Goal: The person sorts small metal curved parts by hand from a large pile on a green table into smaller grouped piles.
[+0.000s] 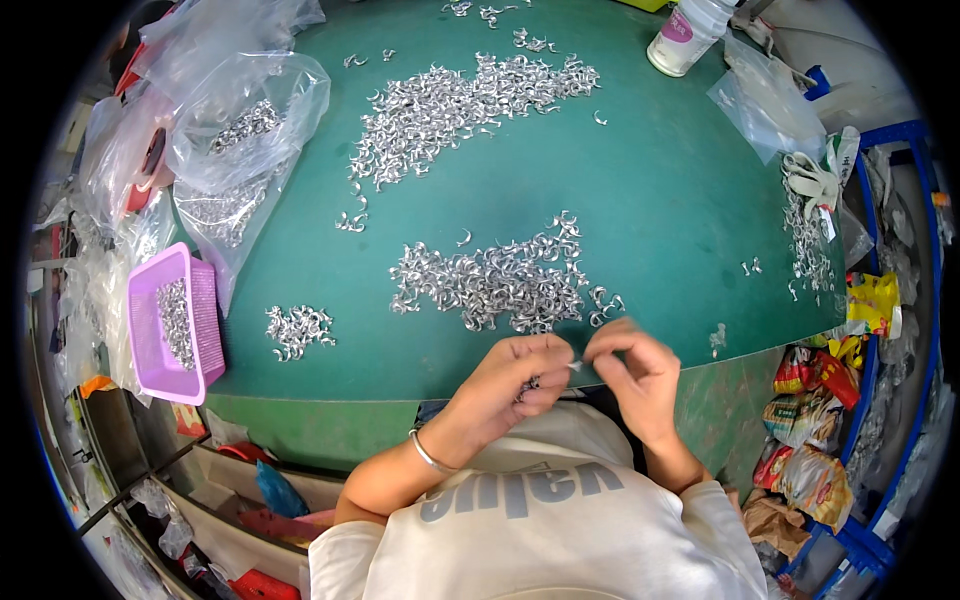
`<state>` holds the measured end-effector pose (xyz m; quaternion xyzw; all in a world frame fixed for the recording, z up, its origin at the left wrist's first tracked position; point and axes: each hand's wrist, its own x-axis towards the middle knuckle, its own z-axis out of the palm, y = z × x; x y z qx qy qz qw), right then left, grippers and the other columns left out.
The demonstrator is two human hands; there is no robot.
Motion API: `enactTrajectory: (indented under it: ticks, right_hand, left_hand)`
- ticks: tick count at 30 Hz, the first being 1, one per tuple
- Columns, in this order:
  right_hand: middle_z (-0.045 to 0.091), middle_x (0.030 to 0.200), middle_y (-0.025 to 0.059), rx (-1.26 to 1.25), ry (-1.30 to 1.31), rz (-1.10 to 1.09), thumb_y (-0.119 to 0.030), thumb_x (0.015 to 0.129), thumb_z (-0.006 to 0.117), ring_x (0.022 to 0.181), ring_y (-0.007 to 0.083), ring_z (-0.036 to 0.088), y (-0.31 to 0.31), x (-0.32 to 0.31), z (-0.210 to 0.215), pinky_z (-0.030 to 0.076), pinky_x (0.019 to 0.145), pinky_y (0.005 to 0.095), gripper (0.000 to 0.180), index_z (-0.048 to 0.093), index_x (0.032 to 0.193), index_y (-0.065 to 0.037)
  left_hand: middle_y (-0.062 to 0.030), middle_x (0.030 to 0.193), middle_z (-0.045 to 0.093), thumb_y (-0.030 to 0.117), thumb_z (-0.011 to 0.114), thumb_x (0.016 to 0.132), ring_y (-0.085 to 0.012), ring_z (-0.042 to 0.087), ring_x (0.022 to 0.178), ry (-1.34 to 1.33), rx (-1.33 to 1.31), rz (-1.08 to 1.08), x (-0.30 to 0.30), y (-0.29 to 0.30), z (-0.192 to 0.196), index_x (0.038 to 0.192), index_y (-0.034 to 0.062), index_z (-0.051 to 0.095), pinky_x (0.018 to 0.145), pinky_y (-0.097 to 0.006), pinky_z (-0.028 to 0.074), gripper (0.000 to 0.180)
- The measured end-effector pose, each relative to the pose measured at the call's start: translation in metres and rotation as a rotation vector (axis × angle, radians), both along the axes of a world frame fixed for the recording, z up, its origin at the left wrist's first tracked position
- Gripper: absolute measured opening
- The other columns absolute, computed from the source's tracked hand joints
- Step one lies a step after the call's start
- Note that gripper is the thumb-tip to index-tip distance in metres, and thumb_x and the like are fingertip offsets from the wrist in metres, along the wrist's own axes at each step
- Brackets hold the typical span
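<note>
Close to my body, just off the table's front edge, my left hand [515, 385] is closed around several small curved silver metal pieces [528, 387]. A small pale bit [574, 366] shows at its thumb and fingertips. Beside it on the right is my right hand [640, 375], its fingers curled and thumb bent toward the index finger. Motion blurs those fingers, and what they hold is hidden. Just beyond both hands lies a pile of the same curved metal pieces [490, 283] on the green table [670, 210].
A larger heap of pieces [440, 115] lies farther back, a smaller one [299, 331] at left. The purple basket [215, 330] and clear plastic bag [290, 110] hold more. A white bottle [685, 40] stands back right. Blue shelving [925, 200] borders the right side.
</note>
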<state>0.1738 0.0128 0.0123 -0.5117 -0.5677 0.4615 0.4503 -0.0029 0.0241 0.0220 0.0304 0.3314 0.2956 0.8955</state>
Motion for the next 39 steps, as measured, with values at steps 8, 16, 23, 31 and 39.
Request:
enactTrajectory:
  ticks: [8, 16, 23, 31, 39]
  right_hand:
    - [0.058, 0.086, 0.0076, 0.282, -0.848, -0.150, -0.003, 0.066, 0.071, 0.082, 0.0248, 0.052, 0.017, 0.036, -0.034, 0.039, 0.072, 0.0339, 0.017, 0.063, 0.081, -0.002]
    - [0.059, 0.083, 0.0075, 0.143, -0.403, -0.154, 0.007, 0.072, 0.062, 0.074, 0.0180, 0.051, 0.016, 0.029, -0.017, 0.038, 0.070, 0.0266, 0.011, 0.061, 0.080, -0.001]
    - [0.058, 0.084, 0.0053, -0.210, 0.251, 0.035, 0.007, 0.079, 0.059, 0.078, 0.0106, 0.047, -0.002, 0.007, 0.002, 0.037, 0.072, 0.0234, 0.008, 0.060, 0.086, 0.002]
    - [0.059, 0.083, 0.0061, -0.192, 0.257, 0.081, 0.006, 0.080, 0.057, 0.077, 0.0118, 0.048, -0.005, -0.002, 0.008, 0.039, 0.072, 0.0249, 0.006, 0.058, 0.084, 0.002]
    - [0.059, 0.078, 0.0065, -0.037, 0.032, 0.000, 0.005, 0.077, 0.059, 0.072, 0.0138, 0.052, -0.003, -0.002, 0.003, 0.041, 0.066, 0.0260, 0.004, 0.058, 0.080, 0.002]
  left_hand:
    - [-0.0061, 0.069, 0.046, 0.008, 0.042, 0.084, -0.0096, 0.039, 0.051, 0.017, 0.099, 0.099, -0.001, -0.002, -0.012, 0.082, -0.0003, 0.049, 0.039, -0.019, 0.027, 0.011]
    - [-0.0018, 0.071, 0.050, 0.005, 0.055, 0.082, -0.0077, 0.041, 0.054, 0.195, 0.220, 0.127, 0.005, -0.005, -0.019, 0.093, -0.0008, 0.058, 0.040, -0.019, 0.028, 0.013]
    - [0.0020, 0.071, 0.054, 0.000, 0.066, 0.075, -0.0052, 0.044, 0.064, 0.661, 0.765, 0.151, 0.016, -0.005, -0.007, 0.089, 0.0003, 0.064, 0.059, -0.020, 0.038, 0.014]
    - [0.0009, 0.069, 0.054, 0.002, 0.064, 0.078, -0.0050, 0.044, 0.063, 0.638, 0.758, 0.162, 0.012, -0.009, -0.005, 0.083, -0.0007, 0.062, 0.056, -0.020, 0.037, 0.006]
    - [0.0007, 0.066, 0.042, 0.010, 0.051, 0.084, -0.0053, 0.034, 0.053, 0.009, 0.038, 0.055, 0.004, 0.000, -0.011, 0.087, 0.0007, 0.052, 0.041, -0.018, 0.026, 0.010]
